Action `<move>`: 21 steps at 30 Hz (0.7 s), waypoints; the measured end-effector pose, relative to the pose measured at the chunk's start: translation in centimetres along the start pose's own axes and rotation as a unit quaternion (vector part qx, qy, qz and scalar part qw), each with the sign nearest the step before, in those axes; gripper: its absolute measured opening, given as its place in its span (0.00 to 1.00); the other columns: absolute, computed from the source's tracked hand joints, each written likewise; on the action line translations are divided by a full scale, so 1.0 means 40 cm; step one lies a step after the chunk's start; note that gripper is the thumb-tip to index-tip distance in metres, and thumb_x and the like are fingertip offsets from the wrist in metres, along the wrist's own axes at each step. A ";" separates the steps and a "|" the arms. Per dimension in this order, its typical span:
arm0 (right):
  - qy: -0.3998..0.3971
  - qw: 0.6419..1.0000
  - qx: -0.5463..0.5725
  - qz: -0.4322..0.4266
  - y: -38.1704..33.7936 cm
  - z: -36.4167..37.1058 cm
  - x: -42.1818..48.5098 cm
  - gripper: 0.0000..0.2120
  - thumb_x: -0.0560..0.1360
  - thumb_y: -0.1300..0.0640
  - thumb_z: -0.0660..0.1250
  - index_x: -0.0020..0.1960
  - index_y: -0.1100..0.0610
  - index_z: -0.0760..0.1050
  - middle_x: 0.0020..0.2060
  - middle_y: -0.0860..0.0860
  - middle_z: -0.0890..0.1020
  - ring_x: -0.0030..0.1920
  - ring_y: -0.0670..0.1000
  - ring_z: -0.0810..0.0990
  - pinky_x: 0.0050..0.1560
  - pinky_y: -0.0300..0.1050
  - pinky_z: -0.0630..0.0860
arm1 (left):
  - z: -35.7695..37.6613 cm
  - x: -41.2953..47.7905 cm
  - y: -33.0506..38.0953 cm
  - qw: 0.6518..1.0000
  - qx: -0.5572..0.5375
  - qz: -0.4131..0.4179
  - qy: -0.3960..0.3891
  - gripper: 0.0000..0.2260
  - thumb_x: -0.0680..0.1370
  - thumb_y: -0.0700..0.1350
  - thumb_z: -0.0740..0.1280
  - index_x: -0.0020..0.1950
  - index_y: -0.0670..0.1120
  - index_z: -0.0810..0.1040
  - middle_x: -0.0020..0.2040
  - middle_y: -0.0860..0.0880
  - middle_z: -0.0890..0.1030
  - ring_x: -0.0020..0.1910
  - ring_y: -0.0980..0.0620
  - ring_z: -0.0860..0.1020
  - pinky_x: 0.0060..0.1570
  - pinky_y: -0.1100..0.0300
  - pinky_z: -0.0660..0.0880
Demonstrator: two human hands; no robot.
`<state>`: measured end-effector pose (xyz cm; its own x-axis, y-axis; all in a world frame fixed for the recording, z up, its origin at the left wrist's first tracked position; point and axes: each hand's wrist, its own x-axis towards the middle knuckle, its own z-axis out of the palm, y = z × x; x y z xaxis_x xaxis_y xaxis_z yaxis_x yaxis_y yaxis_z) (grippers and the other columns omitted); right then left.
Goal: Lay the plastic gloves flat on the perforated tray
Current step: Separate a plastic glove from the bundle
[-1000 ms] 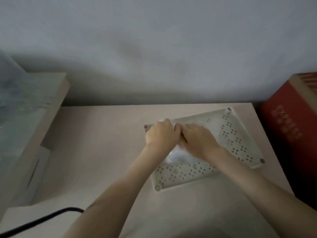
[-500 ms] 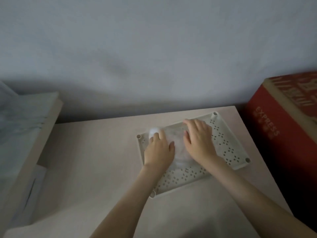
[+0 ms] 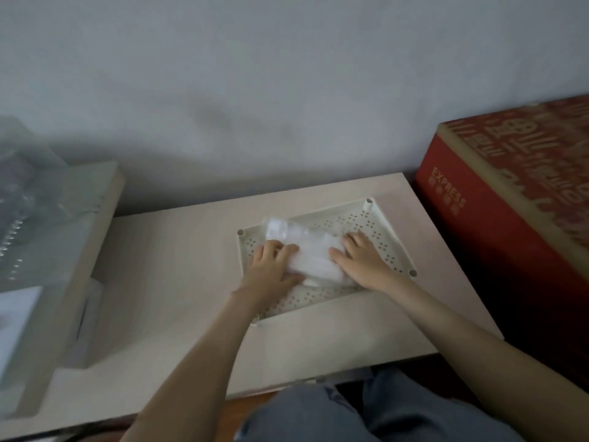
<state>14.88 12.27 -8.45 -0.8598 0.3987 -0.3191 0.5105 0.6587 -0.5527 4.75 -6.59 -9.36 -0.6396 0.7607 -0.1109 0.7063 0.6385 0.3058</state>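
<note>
A white perforated tray [image 3: 379, 228] lies on the pale table [image 3: 178, 282], right of centre. Translucent plastic gloves [image 3: 310, 253] are spread across the tray's middle, reaching towards its far left corner. My left hand [image 3: 271, 269] presses on the gloves' left edge with its fingers stretched out. My right hand [image 3: 363, 260] lies flat on their right edge, fingers straight. The parts of the gloves under both palms are hidden.
A red cardboard box [image 3: 510, 224] printed EXPRESS stands close against the table's right side. At the left sits a raised shelf [image 3: 79, 250] holding clear plastic wrapping [image 3: 28, 193]. A grey wall [image 3: 287, 90] rises behind. My knees [image 3: 350, 413] are below the front edge.
My hands were bunched together over the gloves a second ago. They have since moved apart and flattened, spreading the gloves wider on the tray. The view has tilted down.
</note>
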 end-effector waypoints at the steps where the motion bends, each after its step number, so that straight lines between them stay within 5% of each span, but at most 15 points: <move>1: -0.008 1.000 0.017 0.000 -0.013 0.005 -0.015 0.19 0.81 0.46 0.54 0.61 0.59 0.69 0.66 0.55 0.67 0.69 0.55 0.62 0.69 0.51 0.59 | -0.001 -0.019 -0.004 1.000 0.005 -0.014 0.011 0.29 0.74 0.63 0.62 0.71 0.50 0.67 0.65 0.44 0.67 0.64 0.43 0.66 0.65 0.53 0.62; 3: -0.016 0.995 0.099 -0.001 -0.046 0.004 -0.039 0.14 0.81 0.50 0.53 0.53 0.59 0.72 0.57 0.55 0.72 0.59 0.56 0.70 0.59 0.49 0.67 | -0.008 -0.040 -0.008 0.999 0.020 -0.036 0.025 0.26 0.75 0.58 0.66 0.68 0.46 0.69 0.62 0.43 0.69 0.63 0.42 0.69 0.61 0.53 0.65; 5: 0.000 0.975 0.221 0.005 -0.076 0.007 -0.058 0.14 0.80 0.59 0.55 0.63 0.59 0.70 0.57 0.53 0.73 0.53 0.52 0.74 0.49 0.44 0.70 | -0.021 -0.055 -0.011 0.998 0.032 -0.054 0.024 0.21 0.77 0.54 0.66 0.65 0.45 0.69 0.61 0.44 0.70 0.62 0.43 0.70 0.55 0.54 0.68; 9: 0.104 0.966 0.235 0.007 -0.091 -0.002 -0.056 0.19 0.74 0.67 0.60 0.63 0.57 0.70 0.57 0.48 0.71 0.58 0.49 0.71 0.53 0.41 0.67 | -0.045 -0.074 -0.022 0.995 -0.025 -0.057 0.073 0.13 0.79 0.49 0.63 0.58 0.42 0.70 0.57 0.43 0.72 0.57 0.41 0.71 0.47 0.52 0.67; 11: 0.050 0.974 0.220 0.016 -0.106 -0.014 -0.049 0.12 0.78 0.61 0.60 0.59 0.53 0.74 0.53 0.47 0.75 0.55 0.50 0.74 0.52 0.43 0.70 | -0.059 -0.086 -0.031 0.989 -0.050 -0.049 0.132 0.11 0.79 0.45 0.65 0.55 0.39 0.71 0.54 0.40 0.73 0.54 0.40 0.71 0.45 0.50 0.68; 13: -0.049 0.963 0.262 0.050 -0.138 -0.028 -0.050 0.06 0.79 0.52 0.62 0.51 0.51 0.77 0.45 0.50 0.78 0.44 0.50 0.76 0.42 0.43 0.71 | -0.080 -0.090 -0.037 0.980 -0.055 -0.046 0.186 0.09 0.77 0.42 0.66 0.52 0.38 0.72 0.51 0.40 0.74 0.51 0.39 0.72 0.40 0.51 0.67; 16: -0.175 0.920 0.347 0.056 -0.185 -0.051 -0.048 0.13 0.78 0.45 0.63 0.49 0.54 0.79 0.39 0.53 0.79 0.38 0.50 0.76 0.43 0.46 0.74 | -0.118 -0.087 -0.042 0.966 -0.068 -0.032 0.249 0.07 0.76 0.39 0.67 0.50 0.37 0.73 0.47 0.39 0.75 0.46 0.39 0.73 0.38 0.52 0.67; 19: -0.269 0.887 0.376 0.004 -0.215 -0.063 -0.044 0.10 0.81 0.54 0.59 0.49 0.56 0.77 0.36 0.51 0.80 0.34 0.45 0.79 0.39 0.39 0.77 | -0.141 -0.078 -0.041 0.958 -0.099 0.013 0.268 0.07 0.77 0.38 0.64 0.53 0.36 0.74 0.48 0.38 0.75 0.46 0.38 0.74 0.45 0.57 0.67; 21: -0.256 0.898 0.358 -0.016 -0.232 -0.051 -0.028 0.08 0.80 0.62 0.60 0.52 0.56 0.77 0.38 0.51 0.81 0.35 0.46 0.80 0.37 0.37 0.76 | -0.152 -0.080 -0.056 0.961 -0.116 0.020 0.251 0.11 0.78 0.36 0.61 0.60 0.36 0.74 0.52 0.38 0.76 0.50 0.38 0.74 0.50 0.59 0.66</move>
<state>11.11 7.01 -1.39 -0.8596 -0.0802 -0.5046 0.5054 0.0120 -0.8628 3.38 -11.17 -3.94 -0.7206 0.5938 0.3580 0.6838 0.5230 0.5088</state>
